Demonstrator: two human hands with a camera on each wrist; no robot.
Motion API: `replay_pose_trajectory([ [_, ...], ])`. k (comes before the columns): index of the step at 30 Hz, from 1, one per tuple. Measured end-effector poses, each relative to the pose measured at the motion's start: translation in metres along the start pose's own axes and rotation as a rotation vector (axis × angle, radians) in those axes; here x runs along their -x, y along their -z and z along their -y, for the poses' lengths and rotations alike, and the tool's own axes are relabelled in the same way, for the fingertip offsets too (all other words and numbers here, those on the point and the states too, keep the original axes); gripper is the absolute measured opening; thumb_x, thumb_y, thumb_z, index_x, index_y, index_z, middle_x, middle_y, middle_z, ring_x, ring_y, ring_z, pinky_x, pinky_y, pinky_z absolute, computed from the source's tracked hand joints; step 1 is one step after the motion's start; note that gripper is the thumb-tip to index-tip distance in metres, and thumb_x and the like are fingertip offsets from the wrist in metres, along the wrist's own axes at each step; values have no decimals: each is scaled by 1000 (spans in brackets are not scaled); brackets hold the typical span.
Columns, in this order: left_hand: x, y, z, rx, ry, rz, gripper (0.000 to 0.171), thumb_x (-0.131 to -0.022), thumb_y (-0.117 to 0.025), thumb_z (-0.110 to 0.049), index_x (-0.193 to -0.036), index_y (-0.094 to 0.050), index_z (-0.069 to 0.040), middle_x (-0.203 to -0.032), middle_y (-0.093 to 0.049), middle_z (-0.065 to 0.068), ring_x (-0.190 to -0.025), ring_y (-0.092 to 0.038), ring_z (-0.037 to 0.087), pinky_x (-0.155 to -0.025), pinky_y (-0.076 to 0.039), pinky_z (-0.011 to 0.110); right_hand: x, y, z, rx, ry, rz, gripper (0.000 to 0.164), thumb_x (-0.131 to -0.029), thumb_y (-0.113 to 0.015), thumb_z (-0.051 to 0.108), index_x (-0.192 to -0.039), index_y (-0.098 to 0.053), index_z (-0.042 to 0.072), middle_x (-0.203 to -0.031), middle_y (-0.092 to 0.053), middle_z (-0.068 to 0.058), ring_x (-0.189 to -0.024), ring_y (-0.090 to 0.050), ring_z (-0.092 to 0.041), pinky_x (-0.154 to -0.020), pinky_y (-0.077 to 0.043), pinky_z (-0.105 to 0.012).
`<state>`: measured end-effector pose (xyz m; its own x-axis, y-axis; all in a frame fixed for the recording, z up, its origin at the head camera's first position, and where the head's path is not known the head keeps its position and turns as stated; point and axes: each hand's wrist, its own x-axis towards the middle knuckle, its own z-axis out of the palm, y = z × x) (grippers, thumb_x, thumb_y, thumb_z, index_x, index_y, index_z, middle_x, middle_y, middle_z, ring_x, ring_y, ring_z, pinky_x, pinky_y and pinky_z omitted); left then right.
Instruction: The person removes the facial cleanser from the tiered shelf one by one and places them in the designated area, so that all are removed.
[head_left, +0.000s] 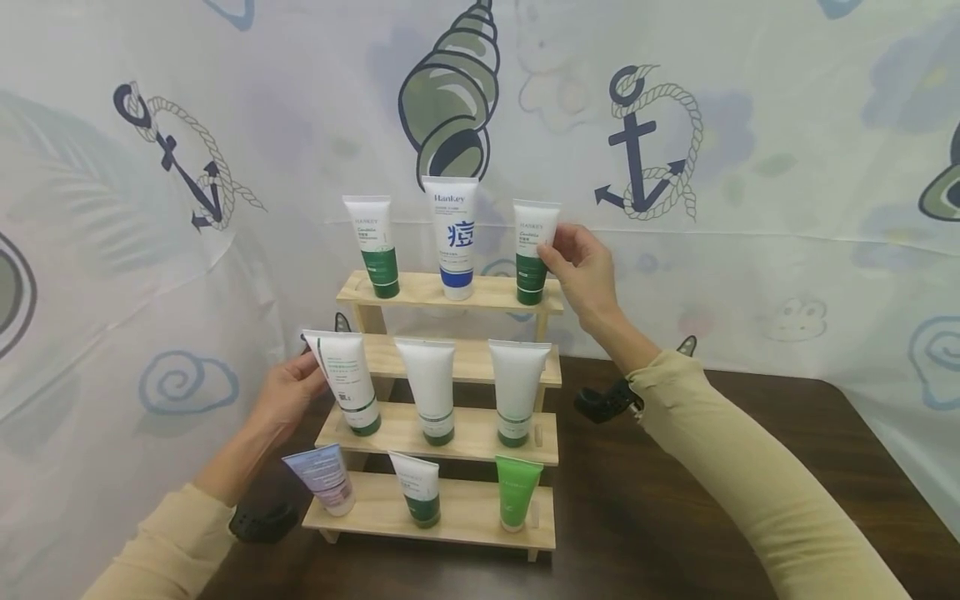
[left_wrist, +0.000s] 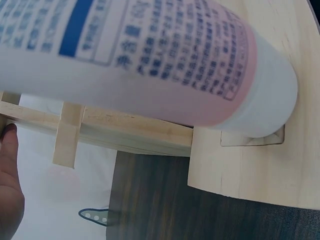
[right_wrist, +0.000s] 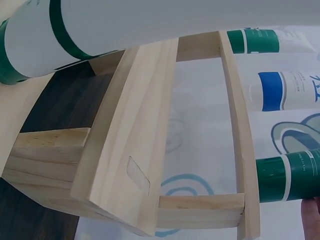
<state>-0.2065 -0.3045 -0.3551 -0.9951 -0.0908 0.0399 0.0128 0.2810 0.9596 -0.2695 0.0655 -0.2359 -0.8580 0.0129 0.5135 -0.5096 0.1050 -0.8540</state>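
Note:
In the head view, my right hand (head_left: 581, 267) pinches a white-and-green squeeze tube (head_left: 531, 258) standing at the right end of the top shelf of a wooden display rack (head_left: 480, 292). Its fingertips also reach this tube in the right wrist view. My left hand (head_left: 288, 392) is at the rack's left side, behind a leaning white tube (head_left: 345, 379) that hides its fingertips. In the left wrist view, a finger of that hand (left_wrist: 7, 185) meets the end of a wooden board. Also on top are another white-and-green tube (head_left: 373, 246) and a white-and-blue tube (head_left: 455, 237).
Lower shelves carry two upright white tubes (head_left: 426, 387) (head_left: 517, 387), a tilted pink-and-blue tube (head_left: 324, 479), a small white-and-green tube (head_left: 417, 487) and a bright green tube (head_left: 517, 492). The rack stands on a dark wooden table (head_left: 675, 500) before a printed curtain (head_left: 787, 167).

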Motion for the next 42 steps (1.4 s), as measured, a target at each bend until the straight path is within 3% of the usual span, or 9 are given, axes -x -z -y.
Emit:
replay_pose_trajectory([
  [3, -1, -1, 1, 1, 4, -1, 58, -95, -56, -28, -139, -38, 6, -139, -47, 11, -135, -34, 35, -110, -32, 48, 3, 0, 7, 12, -6, -7, 28, -89, -59, -2, -115, -54, -12, -109, -59, -22, -82, -53, -6, -78, -46, -17],
  [7, -1, -1, 2, 2, 2, 6, 58, -95, -55, -27, -139, -37, 6, -139, -48, 5, -136, -33, 33, -110, -32, 45, 2, 5, -1, 4, 17, -35, 27, -88, -60, -1, -113, -55, -11, -105, -60, -18, -82, -54, -8, -76, -47, -17],
  [12, -1, 0, 1, 3, -10, 12, 61, -95, -56, -30, -139, -36, 6, -137, -50, -4, -137, -30, 34, -111, -31, 46, 2, 21, -12, 33, 68, -71, 27, -89, -63, 4, -113, -56, -6, -100, -60, -5, -86, -57, -8, -80, -52, -19],
  [16, 0, 1, 2, 15, -9, 13, 62, -94, -57, -32, -140, -35, 5, -136, -50, -8, -138, -29, 34, -111, -29, 48, 10, 40, -12, 50, 57, -93, 28, -90, -62, 6, -115, -55, -4, -99, -59, 4, -90, -58, -8, -83, -54, -22],
  [22, -1, 2, 2, 8, 11, 10, 63, -94, -57, -34, -140, -35, 4, -144, -40, 5, -139, -26, 34, -112, -28, 50, 23, 71, -18, 31, -44, -154, 24, -90, -62, 7, -113, -58, 3, -98, -58, 5, -91, -59, -9, -81, -55, -21],
  [27, -2, 0, 3, -6, 9, 20, 64, -94, -55, -34, -141, -33, 4, -147, -33, 14, -140, -24, 35, -112, -27, 51, 39, 97, -35, 76, -116, -180, 18, -91, -60, 8, -109, -57, 6, -95, -55, 5, -87, -58, -7, -77, -54, -16],
  [30, -2, 1, 3, -8, 2, 21, 65, -94, -56, -34, -141, -34, 4, -146, -39, 7, -140, -24, 35, -112, -27, 51, 50, 107, -49, 76, -174, -179, 16, -92, -59, 8, -107, -56, 5, -94, -55, 4, -85, -58, -6, -75, -54, -15],
  [36, -2, 2, 4, 1, -5, 18, 64, -93, -57, -34, -139, -36, 5, -122, -54, -25, -139, -27, 34, -111, -28, 50, 69, 120, -81, 170, -327, -128, 32, -93, -59, 15, -116, -52, -5, -95, -54, 7, -84, -55, 0, -74, -54, -15],
  [42, -3, 2, 5, 1, 4, 18, 64, -93, -57, -34, -140, -36, 4, -120, -54, -27, -139, -27, 32, -111, -29, 49, 91, 127, -111, 304, -432, -27, 39, -94, -58, 19, -120, -50, -8, -98, -58, -4, -80, -53, 1, -72, -52, -18],
])
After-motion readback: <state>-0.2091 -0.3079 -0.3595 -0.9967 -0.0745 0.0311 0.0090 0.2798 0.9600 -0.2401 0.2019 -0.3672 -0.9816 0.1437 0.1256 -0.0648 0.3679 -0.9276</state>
